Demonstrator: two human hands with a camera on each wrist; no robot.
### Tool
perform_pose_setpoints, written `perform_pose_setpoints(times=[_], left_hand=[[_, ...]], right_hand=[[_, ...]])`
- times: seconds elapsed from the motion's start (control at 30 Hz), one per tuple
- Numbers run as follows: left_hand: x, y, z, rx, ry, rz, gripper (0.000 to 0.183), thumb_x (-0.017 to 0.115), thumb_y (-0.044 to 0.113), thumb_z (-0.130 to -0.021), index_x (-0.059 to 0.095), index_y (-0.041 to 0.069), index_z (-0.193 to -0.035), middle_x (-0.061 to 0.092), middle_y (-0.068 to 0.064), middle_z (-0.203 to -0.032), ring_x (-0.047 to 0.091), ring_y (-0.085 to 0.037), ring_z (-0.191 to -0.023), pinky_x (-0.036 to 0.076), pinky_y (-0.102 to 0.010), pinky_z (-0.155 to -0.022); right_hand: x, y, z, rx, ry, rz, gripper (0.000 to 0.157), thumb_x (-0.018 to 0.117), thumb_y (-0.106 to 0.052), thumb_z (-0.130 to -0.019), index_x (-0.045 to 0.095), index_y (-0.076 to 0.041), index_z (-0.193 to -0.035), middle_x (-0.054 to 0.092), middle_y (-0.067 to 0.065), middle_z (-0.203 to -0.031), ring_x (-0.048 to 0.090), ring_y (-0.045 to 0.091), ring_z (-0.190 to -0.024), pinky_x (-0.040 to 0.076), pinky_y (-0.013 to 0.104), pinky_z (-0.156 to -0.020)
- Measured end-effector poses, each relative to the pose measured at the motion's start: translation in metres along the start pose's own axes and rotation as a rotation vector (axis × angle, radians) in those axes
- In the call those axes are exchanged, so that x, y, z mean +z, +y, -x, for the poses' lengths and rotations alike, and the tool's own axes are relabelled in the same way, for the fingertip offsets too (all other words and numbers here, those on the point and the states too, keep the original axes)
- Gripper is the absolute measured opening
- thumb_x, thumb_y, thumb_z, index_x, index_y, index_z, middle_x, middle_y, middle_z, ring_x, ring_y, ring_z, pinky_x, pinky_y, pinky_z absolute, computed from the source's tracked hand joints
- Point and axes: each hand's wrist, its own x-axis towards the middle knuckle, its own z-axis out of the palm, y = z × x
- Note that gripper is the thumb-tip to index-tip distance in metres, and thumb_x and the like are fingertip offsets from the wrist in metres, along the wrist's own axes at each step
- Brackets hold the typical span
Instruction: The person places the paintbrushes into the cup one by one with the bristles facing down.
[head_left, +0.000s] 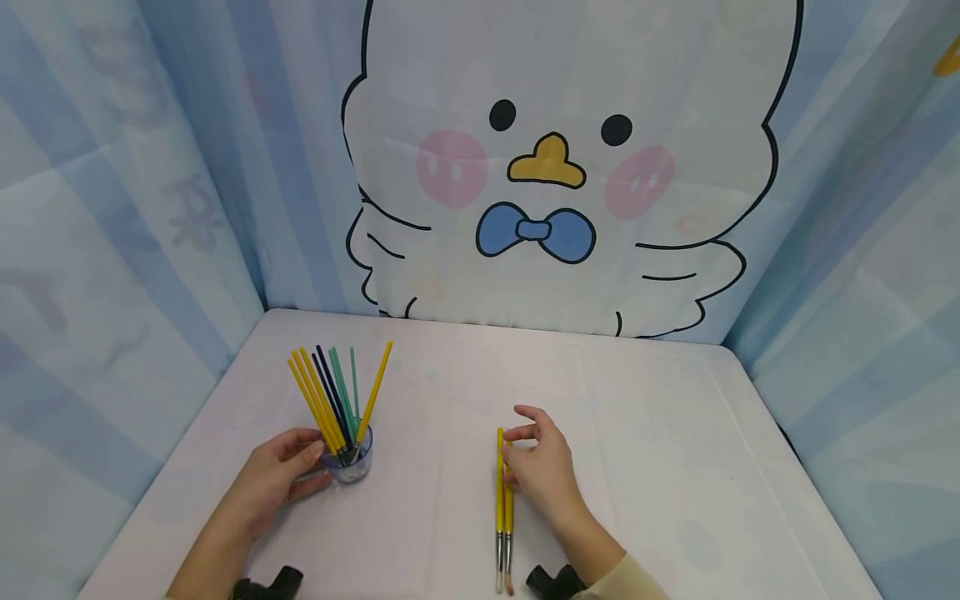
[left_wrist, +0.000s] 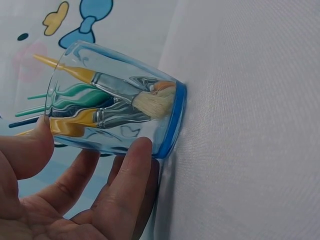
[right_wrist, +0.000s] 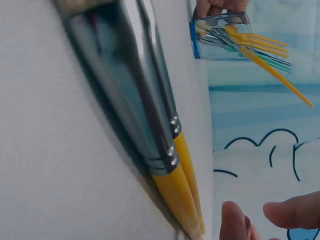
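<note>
A clear glass cup with a blue base (left_wrist: 112, 97) stands on the left of the table, bristle ends of several paintbrushes (head_left: 322, 400) down inside it. Their handles are yellow, dark blue and green. My left hand (head_left: 281, 467) holds the cup from its left side, thumb at the rim and fingers along the wall near the base. Two yellow-handled paintbrushes (head_left: 504, 500) lie side by side in the middle, bristles toward me. Over their handle ends is my right hand (head_left: 543, 458), thumb and fingers spread apart; its fingertips (right_wrist: 232, 215) show beside the handles in the right wrist view.
A pale cloth covers the table (head_left: 675, 467). Behind it hangs a curtain with a cartoon bird (head_left: 555, 75), and blue striped curtains (head_left: 112, 208) close in both sides. Black wrist devices (head_left: 272, 583) sit at both wrists near the front edge.
</note>
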Motion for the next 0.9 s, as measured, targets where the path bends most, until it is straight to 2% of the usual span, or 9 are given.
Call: perform_pose_setpoints(times=[0.23,0.4,0.6,0.9], left_hand=[[0.000,0.000,0.000,0.002,-0.007,0.001,0.048,0.058,0.022,-0.113,0.048,-0.004,-0.152,0.052,-0.030,-0.153,0.068,-0.015,-0.110,0.070,-0.034,-0.093],[0.000,0.000,0.000,0.002,-0.009,-0.002,0.048,0.058,0.023,-0.113,0.048,-0.004,-0.152,0.051,-0.030,-0.153,0.067,-0.015,-0.111,0.070,-0.034,-0.093],[-0.001,0.000,0.000,0.008,-0.011,-0.010,0.048,0.057,0.022,-0.113,0.048,-0.005,-0.152,0.051,-0.031,-0.154,0.068,-0.016,-0.112,0.070,-0.034,-0.093],[0.000,0.001,0.002,0.005,-0.004,-0.010,0.048,0.058,0.023,-0.113,0.049,-0.005,-0.151,0.051,-0.031,-0.154,0.068,-0.016,-0.111,0.070,-0.034,-0.093]], right_hand=[[-0.005,0.007,0.002,0.037,0.024,0.091,0.065,0.073,0.000,-0.089,0.057,-0.013,-0.150,0.070,0.013,-0.112,0.065,0.021,-0.061,0.067,0.032,-0.056],[-0.007,0.010,0.004,0.063,0.010,0.152,0.066,0.075,0.000,-0.089,0.055,-0.011,-0.150,0.070,0.011,-0.107,0.063,0.020,-0.054,0.065,0.031,-0.053],[-0.006,0.012,0.004,0.098,-0.011,0.220,0.067,0.081,-0.001,-0.085,0.058,-0.011,-0.147,0.067,0.007,-0.097,0.060,0.017,-0.055,0.063,0.028,-0.052],[-0.005,0.014,0.003,0.071,-0.033,0.359,0.066,0.086,-0.004,-0.082,0.061,-0.009,-0.142,0.062,0.003,-0.085,0.061,0.016,-0.050,0.054,0.026,-0.049]])
